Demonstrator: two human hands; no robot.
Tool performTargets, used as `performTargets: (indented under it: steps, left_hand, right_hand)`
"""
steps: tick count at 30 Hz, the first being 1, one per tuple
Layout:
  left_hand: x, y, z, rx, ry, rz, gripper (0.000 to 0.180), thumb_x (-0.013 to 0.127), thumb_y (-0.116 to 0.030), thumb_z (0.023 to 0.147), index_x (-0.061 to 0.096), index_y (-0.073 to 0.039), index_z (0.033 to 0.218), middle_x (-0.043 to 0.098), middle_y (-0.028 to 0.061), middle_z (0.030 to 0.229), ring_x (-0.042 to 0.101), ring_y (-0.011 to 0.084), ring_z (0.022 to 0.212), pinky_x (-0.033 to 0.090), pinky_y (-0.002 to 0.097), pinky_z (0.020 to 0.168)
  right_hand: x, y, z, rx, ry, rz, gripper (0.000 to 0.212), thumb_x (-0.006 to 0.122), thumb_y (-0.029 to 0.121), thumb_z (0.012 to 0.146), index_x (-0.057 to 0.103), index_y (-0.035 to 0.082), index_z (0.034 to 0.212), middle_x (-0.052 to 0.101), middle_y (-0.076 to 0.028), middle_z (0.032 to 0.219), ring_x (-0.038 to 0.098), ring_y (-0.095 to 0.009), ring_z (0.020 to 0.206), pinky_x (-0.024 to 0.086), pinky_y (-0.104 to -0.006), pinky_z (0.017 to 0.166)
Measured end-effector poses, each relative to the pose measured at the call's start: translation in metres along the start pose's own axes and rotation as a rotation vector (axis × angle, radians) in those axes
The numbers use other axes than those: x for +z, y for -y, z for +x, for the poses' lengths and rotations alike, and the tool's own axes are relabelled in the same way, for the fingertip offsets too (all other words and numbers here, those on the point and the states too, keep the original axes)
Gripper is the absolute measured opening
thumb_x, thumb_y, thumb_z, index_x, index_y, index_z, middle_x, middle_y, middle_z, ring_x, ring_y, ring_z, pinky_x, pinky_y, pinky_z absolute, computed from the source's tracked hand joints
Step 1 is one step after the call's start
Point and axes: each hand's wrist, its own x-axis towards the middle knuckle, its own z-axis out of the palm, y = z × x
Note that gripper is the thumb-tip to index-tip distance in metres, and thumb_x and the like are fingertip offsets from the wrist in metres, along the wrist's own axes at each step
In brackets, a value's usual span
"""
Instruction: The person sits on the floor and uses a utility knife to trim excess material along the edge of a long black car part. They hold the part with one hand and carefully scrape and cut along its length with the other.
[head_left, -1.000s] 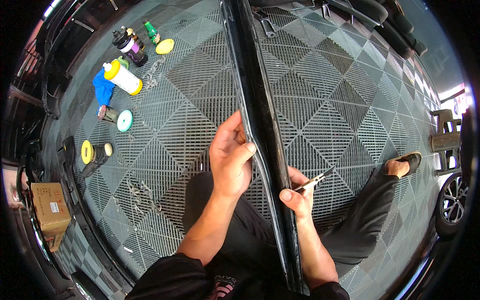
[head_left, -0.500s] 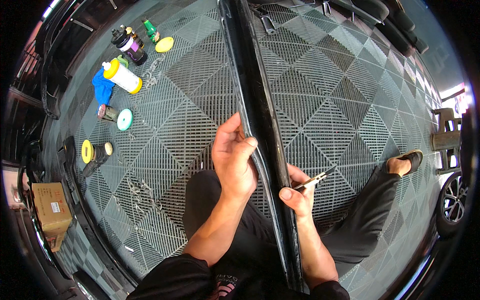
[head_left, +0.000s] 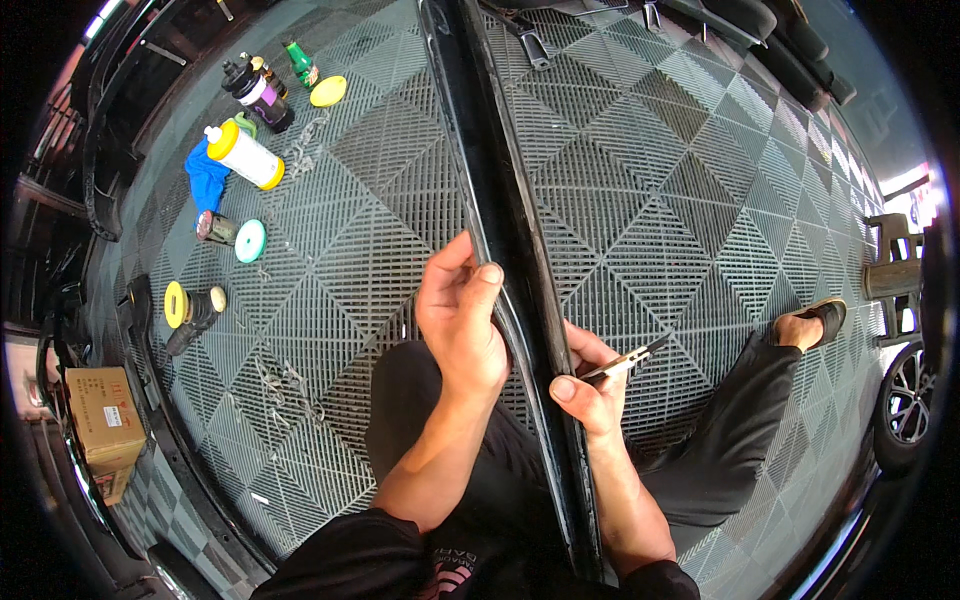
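Observation:
A long, glossy black trim strip (head_left: pixel 497 180) runs steeply through the middle of the view, from the upper edge down to my lap. My left hand (head_left: pixel 463 325) is closed on its left edge, thumb on top and fingers mostly hidden beneath. Lower down, my right hand (head_left: pixel 597 398) pinches the right edge with its thumb on top. The same hand also holds a utility knife (head_left: pixel 625 364), whose dark blade points away to the upper right, apart from the strip.
Grey tile flooring (head_left: pixel 380 200) carries a white-and-yellow bottle (head_left: pixel 243 158), blue cloth (head_left: pixel 206 176), green bottle (head_left: pixel 300 64), polishing pads including a teal one (head_left: pixel 250 241), a small polisher (head_left: pixel 203 312) and scraps of stringy debris (head_left: pixel 285 385). Cardboard boxes (head_left: pixel 103 415) stand left; a wheel (head_left: pixel 904 400) shows right.
The strip has shifted slightly left, most at its far end, and both hands have moved a little left with it. Their grips and the knife look the same.

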Motion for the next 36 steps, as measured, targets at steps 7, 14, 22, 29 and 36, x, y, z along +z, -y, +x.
performTargets:
  steps: [7, 14, 22, 29, 36]
  left_hand:
    - [0.0, 0.009, -0.008, 0.013, -0.006, -0.052, 0.038, 0.056, 0.001, 0.089, 0.056, 0.003, 0.127, 0.066, 0.0146, 0.116, 0.064, 0.0196, 0.103, 0.051, 0.0338, 0.095]
    - [0.015, -0.004, -0.008, -0.179, -0.055, -0.111, 0.034, 0.054, -0.005, 0.097, 0.053, 0.004, 0.129, 0.066, 0.0146, 0.115, 0.064, 0.02, 0.103, 0.051, 0.0344, 0.094]
    - [0.004, 0.004, -0.004, -0.041, -0.021, 0.058, 0.025, 0.059, -0.006, 0.094, 0.059, 0.006, 0.116, 0.067, 0.0136, 0.107, 0.064, 0.0173, 0.095, 0.052, 0.0302, 0.088]
    - [0.007, 0.008, -0.013, 0.039, -0.051, 0.097, 0.033, 0.055, -0.003, 0.093, 0.056, 0.007, 0.123, 0.066, 0.0151, 0.112, 0.063, 0.0182, 0.1, 0.05, 0.0302, 0.093]
    - [0.012, 0.008, -0.014, -0.069, -0.033, 0.002, 0.032, 0.054, -0.005, 0.095, 0.055, 0.006, 0.125, 0.066, 0.0146, 0.112, 0.064, 0.0193, 0.1, 0.052, 0.0321, 0.09]
  right_hand:
    - [-0.003, -0.006, 0.0, -0.017, 0.019, 0.019, 0.068, 0.075, 0.008, 0.075, 0.048, -0.012, 0.135, 0.068, -0.021, 0.112, 0.067, -0.021, 0.099, 0.05, -0.0302, 0.089]
    - [-0.011, 0.0, 0.003, 0.019, -0.001, 0.043, 0.069, 0.077, 0.012, 0.075, 0.049, -0.013, 0.133, 0.064, -0.023, 0.12, 0.065, -0.025, 0.109, 0.047, -0.0347, 0.1]
    - [-0.004, -0.001, 0.002, -0.038, -0.031, -0.029, 0.071, 0.077, 0.009, 0.072, 0.049, -0.013, 0.133, 0.066, -0.024, 0.115, 0.067, -0.026, 0.101, 0.052, -0.0345, 0.092]
    - [-0.005, -0.003, 0.003, -0.021, -0.005, 0.014, 0.072, 0.077, 0.009, 0.072, 0.048, -0.013, 0.134, 0.066, -0.023, 0.116, 0.067, -0.025, 0.103, 0.051, -0.0331, 0.093]
    - [-0.008, 0.005, 0.006, 0.001, -0.004, 0.025, 0.072, 0.076, 0.012, 0.073, 0.048, -0.014, 0.134, 0.066, -0.023, 0.117, 0.066, -0.024, 0.106, 0.048, -0.0326, 0.096]
